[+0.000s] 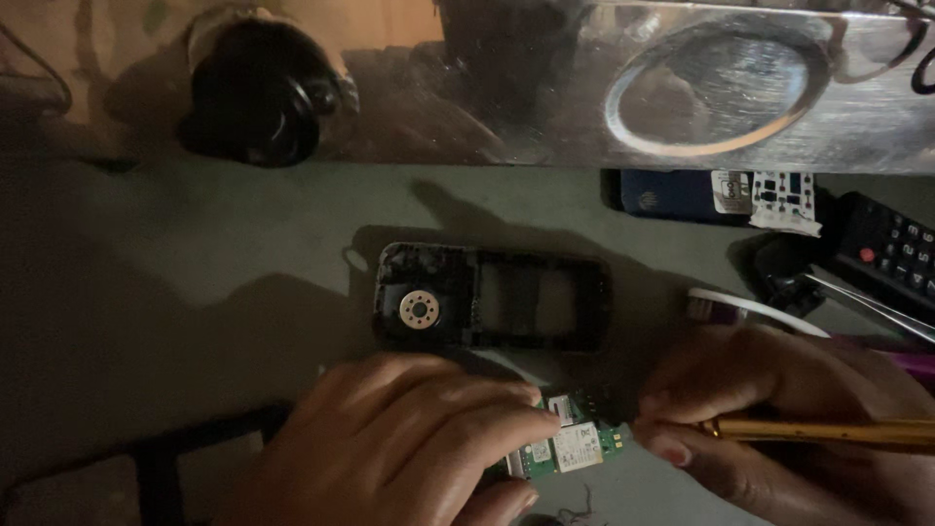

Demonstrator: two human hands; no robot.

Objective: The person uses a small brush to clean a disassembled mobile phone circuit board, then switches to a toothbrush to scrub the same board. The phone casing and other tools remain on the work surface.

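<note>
The left hand (409, 443) lies palm-down over a small green circuit board (570, 448), its fingers pressing the board's left part flat against the grey-green work surface (243, 253), so only the right end of the board with its pale metal shields shows. The right hand (769, 419) is closed in a pencil-like pinch around a slim brass-coloured tool (828, 431), whose tip, hidden behind the fingertips, points at the board's right edge. The board sits at the bottom centre of the view, between the two hands. It looks thin, stiff and very light, likely to skid or flip under a sideways push, which is why a flat hold from above suits it; its soldered parts and connectors seem fragile, so it is best gripped by its bare edges or held down on the shielded areas rather than on the small components. Just beyond the hands lies an empty black phone frame (492, 297) with a round speaker at its left end. Further right are a white toothbrush (760, 312), metal tweezers (872, 302), a black remote control (891, 253) and a dark blue card (672, 193). At the far edge runs a shiny metal panel (721, 88), with a black round object (255, 97) to its left.
</note>
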